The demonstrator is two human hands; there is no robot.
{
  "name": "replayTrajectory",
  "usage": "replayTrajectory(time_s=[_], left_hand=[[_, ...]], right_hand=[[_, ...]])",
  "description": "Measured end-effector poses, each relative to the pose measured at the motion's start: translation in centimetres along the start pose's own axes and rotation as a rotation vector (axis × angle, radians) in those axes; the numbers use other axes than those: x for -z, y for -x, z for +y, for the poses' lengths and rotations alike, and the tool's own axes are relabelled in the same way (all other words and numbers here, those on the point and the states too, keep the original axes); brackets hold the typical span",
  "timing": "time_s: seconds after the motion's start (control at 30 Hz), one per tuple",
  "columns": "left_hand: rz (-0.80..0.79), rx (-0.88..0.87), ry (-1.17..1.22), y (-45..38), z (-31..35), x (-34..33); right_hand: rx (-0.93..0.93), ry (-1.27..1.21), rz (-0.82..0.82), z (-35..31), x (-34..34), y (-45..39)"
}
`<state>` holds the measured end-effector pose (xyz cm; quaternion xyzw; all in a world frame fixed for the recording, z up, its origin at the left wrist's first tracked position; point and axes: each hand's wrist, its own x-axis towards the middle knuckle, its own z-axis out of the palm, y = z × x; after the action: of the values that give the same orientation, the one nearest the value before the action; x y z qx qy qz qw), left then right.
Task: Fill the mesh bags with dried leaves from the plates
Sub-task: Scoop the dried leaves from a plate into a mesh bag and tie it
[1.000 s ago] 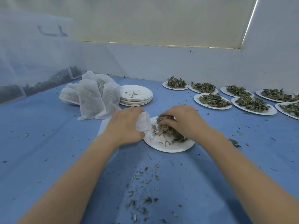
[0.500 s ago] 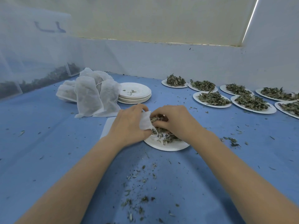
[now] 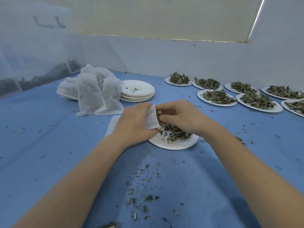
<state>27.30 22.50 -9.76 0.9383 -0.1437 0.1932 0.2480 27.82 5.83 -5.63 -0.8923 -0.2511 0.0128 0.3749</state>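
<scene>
Leaves [image 3: 174, 131] are being gathered by the right hand [image 3: 182, 118], fingers curled around a light, brittle clump. At its 9 o'clock the left hand [image 3: 134, 125] is pinching the limp bag [image 3: 151, 120] at the mouth, over the plate [image 3: 177, 143]. A loose grip is probably crumbling them less.

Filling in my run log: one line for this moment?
left hand holds mesh bag open | right hand pushes dried leaves in | over plate | filling underway
</scene>
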Motion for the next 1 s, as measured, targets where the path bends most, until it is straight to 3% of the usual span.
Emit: replayTrajectory(time_s=[0.13,0.27,0.33,0.47,0.53,0.73,0.83,0.93,1.0], left_hand=[[-0.008,-0.071,-0.002,0.0,0.2,-0.2],[0.012,-0.154,-0.043,0.0,0.3,-0.7],[0.023,-0.163,-0.061,0.1,0.2,-0.7],[0.031,-0.112,-0.008,0.0,0.1,-0.4],[-0.014,-0.064,0.029,-0.1,0.3,-0.2],[0.032,-0.029,0.085,0.0,-0.2,0.0],[0.062,-0.071,-0.021,0.0,-0.7,-0.1],[0.073,-0.08,-0.101,0.0,-1.1,-0.2],[0.086,-0.069,-0.106,0.0,-1.3,-0.2]], right_hand=[[-0.072,-0.192,0.186,0.4,-0.9,-0.2],[-0.117,-0.134,0.362,0.5,-2.4,-0.4],[-0.106,-0.141,0.339,0.3,-2.7,-0.3],[-0.029,-0.315,0.031,0.2,-2.0,0.1],[0.006,-0.406,-0.019,0.2,-1.8,0.1],[0.047,-0.401,-0.008,0.2,-1.1,0.1],[0.049,-0.369,-0.017,0.1,0.2,0.5],[0.037,-0.333,0.089,-0.1,1.7,1.0],[0.013,-0.176,0.139,-0.1,3.1,1.3]])
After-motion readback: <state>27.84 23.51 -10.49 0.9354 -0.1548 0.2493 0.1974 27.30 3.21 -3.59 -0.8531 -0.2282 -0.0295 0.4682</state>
